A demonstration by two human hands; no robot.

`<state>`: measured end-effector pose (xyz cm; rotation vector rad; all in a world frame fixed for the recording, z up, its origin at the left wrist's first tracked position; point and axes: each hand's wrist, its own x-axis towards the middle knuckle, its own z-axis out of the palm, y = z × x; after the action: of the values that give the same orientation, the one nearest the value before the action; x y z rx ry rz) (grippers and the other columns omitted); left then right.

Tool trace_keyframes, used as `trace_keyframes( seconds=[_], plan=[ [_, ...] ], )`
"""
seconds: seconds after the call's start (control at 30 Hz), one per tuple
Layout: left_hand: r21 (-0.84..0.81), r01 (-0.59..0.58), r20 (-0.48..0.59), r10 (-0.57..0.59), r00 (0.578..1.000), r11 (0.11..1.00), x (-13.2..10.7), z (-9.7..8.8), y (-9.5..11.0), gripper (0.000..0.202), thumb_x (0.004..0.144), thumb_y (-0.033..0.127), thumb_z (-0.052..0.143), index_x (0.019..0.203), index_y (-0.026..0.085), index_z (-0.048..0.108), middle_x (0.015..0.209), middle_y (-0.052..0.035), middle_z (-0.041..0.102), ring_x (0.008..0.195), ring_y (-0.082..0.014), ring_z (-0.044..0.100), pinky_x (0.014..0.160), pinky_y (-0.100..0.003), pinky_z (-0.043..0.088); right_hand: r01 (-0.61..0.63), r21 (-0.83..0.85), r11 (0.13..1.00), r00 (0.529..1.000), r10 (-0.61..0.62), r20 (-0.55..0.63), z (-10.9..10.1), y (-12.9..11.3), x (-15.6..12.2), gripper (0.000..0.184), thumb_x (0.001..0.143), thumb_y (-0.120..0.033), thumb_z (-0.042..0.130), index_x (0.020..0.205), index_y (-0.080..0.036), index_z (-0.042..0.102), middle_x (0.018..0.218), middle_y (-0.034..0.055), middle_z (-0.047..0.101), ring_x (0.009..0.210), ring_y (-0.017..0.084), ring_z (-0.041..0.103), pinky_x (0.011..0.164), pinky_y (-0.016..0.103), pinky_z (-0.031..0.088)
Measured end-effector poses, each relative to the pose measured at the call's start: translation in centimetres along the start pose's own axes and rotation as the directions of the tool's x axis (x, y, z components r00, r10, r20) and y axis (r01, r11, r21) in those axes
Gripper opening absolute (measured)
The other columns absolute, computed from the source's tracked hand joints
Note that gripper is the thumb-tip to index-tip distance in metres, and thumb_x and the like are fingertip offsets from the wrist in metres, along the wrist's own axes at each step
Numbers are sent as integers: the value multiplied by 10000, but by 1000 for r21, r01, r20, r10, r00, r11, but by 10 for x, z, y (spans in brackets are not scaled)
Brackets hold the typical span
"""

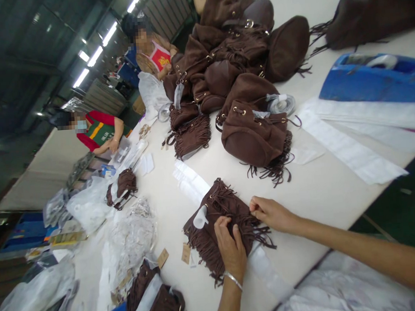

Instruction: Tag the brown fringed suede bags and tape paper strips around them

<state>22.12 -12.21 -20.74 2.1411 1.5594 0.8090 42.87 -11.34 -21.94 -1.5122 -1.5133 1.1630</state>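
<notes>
A dark brown fringed bag (pixel 212 239) lies on the pale table in front of me, with white stuffing (pixel 200 218) poking out near its metal eyelets. My left hand (pixel 231 248), with a bracelet at the wrist, rests on the front of the bag, fingers apart over the fringe. At the bag's right edge, beside the fringe, my right hand (pixel 269 212) has its fingers pinched together; whatever is between them is too small to make out. A brown paper tag (pixel 186 253) lies against the bag's lower left side.
Brown bags (pixel 251 134) are heaped beyond my hands. A blue bin (pixel 375 79) stands on white strips (pixel 354 142) at right. Another fringed bag (pixel 163 303) and clear plastic (pixel 135 235) lie at left. Two people (pixel 100 129) (pixel 155 50) work across the table.
</notes>
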Motion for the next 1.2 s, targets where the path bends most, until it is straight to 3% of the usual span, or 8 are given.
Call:
trace_keyframes(
  seconds=[0.17, 0.27, 0.43, 0.7, 0.93, 1.07, 1.2],
  plan=[
    [2, -26, 17, 26, 1000, 1000, -1, -2, 1, 224, 973, 244, 471, 1183, 194, 527, 1219, -126, 526, 1205, -242, 490, 1052, -482, 406, 238, -156, 959, 965, -216, 146, -23, -7, -4, 271, 798, -127, 526, 1053, -217, 509, 957, 31, 609, 845, 181, 583, 753, 296, 443],
    [5, -51, 23, 51, 998, 999, -1, -5, 2, 240, 960, 240, 497, 1194, 196, 527, 1221, -122, 534, 1207, -239, 495, 1047, -467, 419, 320, -287, 903, 947, -298, 120, -9, -9, -13, 292, 812, -105, 527, 1084, -208, 500, 1030, 61, 587, 936, 208, 579, 809, 317, 459],
    [11, -55, 30, 54, 998, 998, 0, -5, 2, 232, 961, 243, 495, 1185, 191, 524, 1220, -128, 532, 1198, -243, 499, 1050, -478, 413, 342, -523, 781, 928, -369, 57, 20, -4, -16, 212, 859, -48, 414, 984, -172, 531, 971, 95, 567, 901, 237, 547, 779, 348, 470],
    [-18, -30, 11, 31, 999, 999, 1, -4, 2, 212, 967, 276, 487, 1158, 194, 532, 1196, -128, 534, 1188, -253, 506, 1034, -492, 425, 356, -313, 880, 926, -378, -10, 16, 9, -12, 216, 756, -39, 453, 883, -214, 458, 876, 32, 522, 799, 188, 509, 733, 315, 435],
    [-37, -31, 25, 32, 999, 999, 1, -7, 2, 216, 968, 253, 487, 1175, 203, 525, 1209, -116, 531, 1204, -235, 494, 1054, -461, 411, 314, -335, 888, 917, -375, -136, 23, 10, -17, 225, 801, -31, 445, 932, -212, 472, 917, 52, 547, 857, 210, 536, 773, 339, 452],
    [-43, -36, 32, 37, 999, 998, 1, -9, 2, 216, 966, 248, 491, 1175, 207, 528, 1217, -111, 535, 1207, -231, 494, 1064, -455, 408, 410, -548, 729, 856, -514, -43, 22, 9, -18, 246, 930, -86, 419, 1120, -182, 542, 1158, 130, 587, 1055, 265, 531, 898, 410, 439],
    [-42, -28, 12, 29, 1000, 999, 1, -9, 4, 208, 973, 252, 471, 1165, 210, 541, 1208, -107, 553, 1194, -227, 514, 1057, -444, 422, 488, -651, 581, 809, -581, 87, 17, 10, -12, 236, 976, -128, 393, 1079, -161, 602, 1086, 130, 622, 962, 253, 534, 838, 392, 438]
  ],
)
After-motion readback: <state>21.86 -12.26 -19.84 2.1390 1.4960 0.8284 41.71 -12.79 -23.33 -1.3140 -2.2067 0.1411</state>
